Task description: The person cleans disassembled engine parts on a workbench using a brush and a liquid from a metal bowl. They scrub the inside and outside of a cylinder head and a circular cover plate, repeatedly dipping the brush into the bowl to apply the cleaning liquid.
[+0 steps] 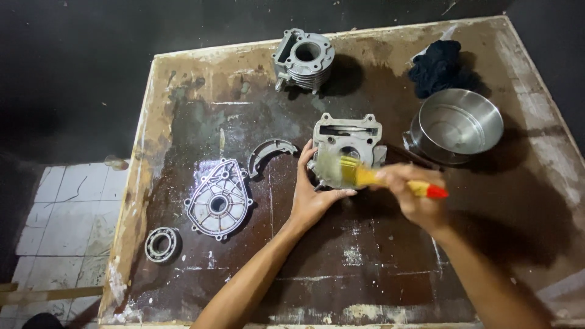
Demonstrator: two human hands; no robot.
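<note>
At the centre of the stained wooden board (pixel 183 91), the left hand (pixel 311 195) clasps a grey engine casting (pixel 344 143), fingers spread along its nine o'clock side. The right hand (pixel 414 195) pinches a yellow paintbrush (pixel 378 178) with a red handle end, bristles blurred against the casting. A steel pot (pixel 457 125) sits at two o'clock, a finned cylinder (pixel 303 61) at twelve, and a bearing (pixel 161 244) at eight.

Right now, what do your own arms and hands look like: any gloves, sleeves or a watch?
Both are bare: left hand and right hand have no gloves, rings or a watch. No sleeves show on either forearm up to the picture's edge.
</note>
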